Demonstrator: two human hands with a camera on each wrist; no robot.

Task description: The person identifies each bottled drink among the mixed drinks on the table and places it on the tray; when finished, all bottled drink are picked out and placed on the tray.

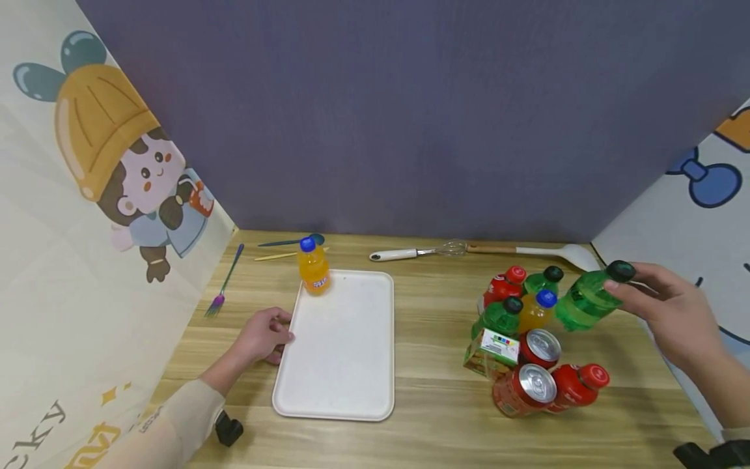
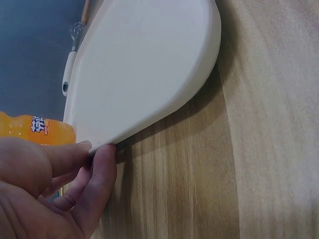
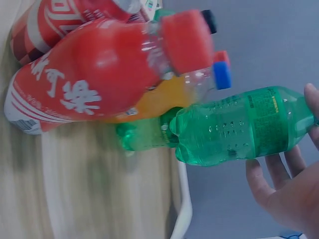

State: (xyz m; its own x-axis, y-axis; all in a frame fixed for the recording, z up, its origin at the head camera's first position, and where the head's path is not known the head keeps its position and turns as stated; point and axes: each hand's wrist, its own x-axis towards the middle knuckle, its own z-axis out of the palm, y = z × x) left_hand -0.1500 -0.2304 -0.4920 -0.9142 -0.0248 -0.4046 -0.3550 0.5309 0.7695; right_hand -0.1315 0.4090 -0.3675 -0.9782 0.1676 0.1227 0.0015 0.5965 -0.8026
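My right hand (image 1: pixel 680 309) holds a green soda bottle (image 1: pixel 588 301) near its cap, tilted and raised at the right of a cluster of drinks. In the right wrist view the bottle's (image 3: pixel 234 127) base points toward the cluster and the fingers are around its neck end. My left hand (image 1: pixel 262 335) pinches the left rim of a white tray (image 1: pixel 342 355) between thumb and fingers. In the left wrist view that edge (image 2: pixel 149 117) shows a shadow beneath it. An orange soda bottle (image 1: pixel 314 268) with a blue cap stands at the tray's far left corner.
The cluster holds red bottles (image 1: pixel 577 385), red cans (image 1: pixel 524 391), green bottles (image 1: pixel 497 318), an orange bottle (image 1: pixel 534 312) and a small carton (image 1: pixel 492 352). Along the back wall lie a whisk (image 1: pixel 404 254), a white-headed utensil (image 1: pixel 556 253) and a dark spoon (image 1: pixel 293 241). A fork (image 1: pixel 225 283) lies left.
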